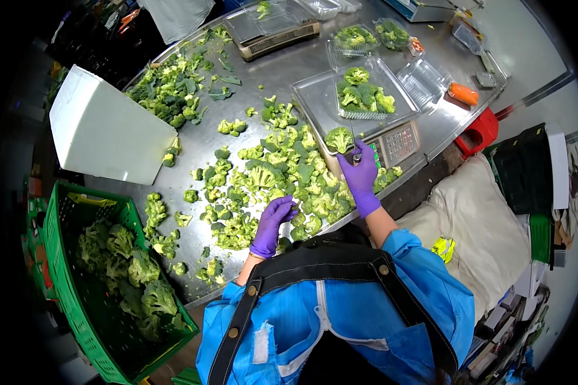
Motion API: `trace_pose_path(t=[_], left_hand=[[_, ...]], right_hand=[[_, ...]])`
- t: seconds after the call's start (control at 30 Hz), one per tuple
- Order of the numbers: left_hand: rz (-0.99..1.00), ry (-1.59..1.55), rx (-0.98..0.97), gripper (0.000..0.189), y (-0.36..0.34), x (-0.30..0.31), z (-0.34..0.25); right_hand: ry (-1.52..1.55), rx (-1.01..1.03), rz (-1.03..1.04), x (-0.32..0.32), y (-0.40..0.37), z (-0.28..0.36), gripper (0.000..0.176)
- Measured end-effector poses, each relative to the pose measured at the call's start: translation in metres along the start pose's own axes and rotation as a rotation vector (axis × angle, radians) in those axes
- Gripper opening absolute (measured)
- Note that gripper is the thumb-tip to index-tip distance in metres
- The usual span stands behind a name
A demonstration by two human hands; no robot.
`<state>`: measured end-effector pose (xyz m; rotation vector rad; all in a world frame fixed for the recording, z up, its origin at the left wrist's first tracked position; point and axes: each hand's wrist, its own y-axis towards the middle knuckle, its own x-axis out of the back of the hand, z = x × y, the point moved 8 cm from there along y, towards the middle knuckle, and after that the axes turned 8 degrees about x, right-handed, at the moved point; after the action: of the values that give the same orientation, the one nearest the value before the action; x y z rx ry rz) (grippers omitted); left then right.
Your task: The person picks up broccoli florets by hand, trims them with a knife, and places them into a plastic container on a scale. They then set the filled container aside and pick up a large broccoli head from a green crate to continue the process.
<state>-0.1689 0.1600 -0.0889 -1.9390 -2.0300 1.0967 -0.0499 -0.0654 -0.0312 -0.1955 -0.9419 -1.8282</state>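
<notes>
My right hand [361, 172], in a purple glove, is closed at the scale's near edge. A broccoli floret [339, 139] is at its fingertips, beside what looks like a small thin-bladed knife [356, 158]. My left hand [273, 224], also gloved, is curled over the near florets; what its fingers hold, if anything, is hidden. Many cut broccoli florets [263, 176] lie spread across the metal table [192, 154]. Beyond my right hand, a clear plastic tub [364, 116] filled with florets sits on the weighing scale [309, 115], whose keypad [400, 141] faces me.
A tipped white bin [109, 128] and a green crate [87, 308] with broccoli heads are at left. Another scale [270, 32] stands at the back. Filled tubs [354, 38], an empty clear tub [424, 82] and an orange item [464, 94] lie right of it.
</notes>
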Motion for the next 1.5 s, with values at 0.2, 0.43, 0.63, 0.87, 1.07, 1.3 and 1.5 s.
trace_pose_path(t=[0.2, 0.43, 0.63, 0.87, 1.07, 1.3, 1.5], left_hand=[[0.008, 0.008, -0.001, 0.031, 0.0, 0.0, 0.0], [0.005, -0.001, -0.003, 0.031, 0.002, 0.003, 0.002], [0.015, 0.014, 0.016, 0.032, 0.004, 0.001, 0.004], [0.013, 0.007, 0.022, 0.032, 0.004, 0.004, 0.008], [-0.005, 0.014, 0.031, 0.032, 0.004, 0.007, 0.01], [-0.012, 0.004, 0.025, 0.032, 0.005, 0.009, 0.011], [-0.031, 0.013, 0.019, 0.031, 0.003, 0.01, 0.006]], right_hand=[[-0.046, -0.075, 0.098, -0.019, 0.009, -0.02, 0.05], [0.288, -0.237, 0.049, -0.012, 0.018, -0.047, 0.032], [1.204, -0.703, 0.262, -0.025, -0.006, -0.044, 0.024], [1.468, -0.759, 0.287, -0.029, -0.01, -0.047, 0.028], [1.095, -0.776, 0.083, -0.009, 0.046, -0.098, 0.031], [0.757, -0.724, 0.004, 0.018, 0.124, -0.111, 0.031], [0.593, -0.723, 0.163, -0.001, 0.179, -0.142, 0.032]])
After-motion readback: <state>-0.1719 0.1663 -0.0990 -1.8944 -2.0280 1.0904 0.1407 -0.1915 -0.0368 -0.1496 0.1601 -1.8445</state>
